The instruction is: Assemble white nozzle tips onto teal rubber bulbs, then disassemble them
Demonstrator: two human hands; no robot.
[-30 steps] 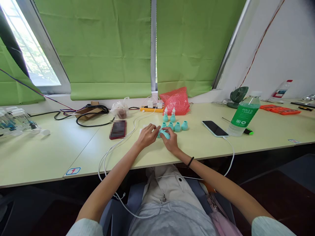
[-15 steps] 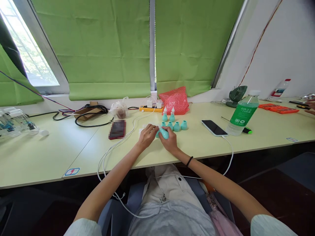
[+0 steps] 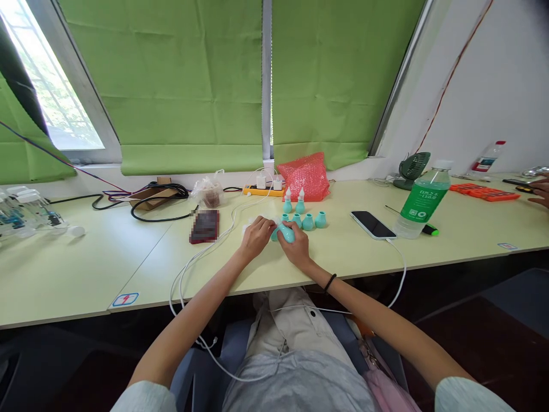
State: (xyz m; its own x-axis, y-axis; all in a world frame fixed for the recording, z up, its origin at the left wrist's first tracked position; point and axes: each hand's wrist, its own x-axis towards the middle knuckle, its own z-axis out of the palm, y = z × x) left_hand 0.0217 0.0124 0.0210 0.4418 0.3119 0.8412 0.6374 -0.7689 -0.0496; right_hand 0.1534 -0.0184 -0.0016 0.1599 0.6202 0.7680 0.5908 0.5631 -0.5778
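My right hand [image 3: 295, 247] is wrapped round a teal squeeze bulb [image 3: 286, 233], tilted with its neck toward my left hand. My left hand [image 3: 258, 236] pinches at the neck, on what looks like a clear nozzle [image 3: 276, 222]; the fingers mostly hide it. Just beyond, several teal bulbs with open necks stand upright, the rightmost bulb [image 3: 320, 220] among them. Behind these stand two bulbs with clear pointed nozzles fitted, one being the nozzled bulb [image 3: 301, 201]. Some translucent pieces [image 3: 249, 224] lie partly hidden behind my left hand.
A red bubble-wrap bag [image 3: 303, 177] and an orange power strip [image 3: 253, 191] lie at the back. To the left are a dark red pixelated object [image 3: 205, 226] and white cables [image 3: 185, 266]. A phone [image 3: 373, 224] and green-labelled bottle [image 3: 422, 200] are right; another person's hand [image 3: 541, 191] shows far right.
My hands stay nearly in place with the squeeze bulb between them. The other person's hand at the far right has shifted slightly.
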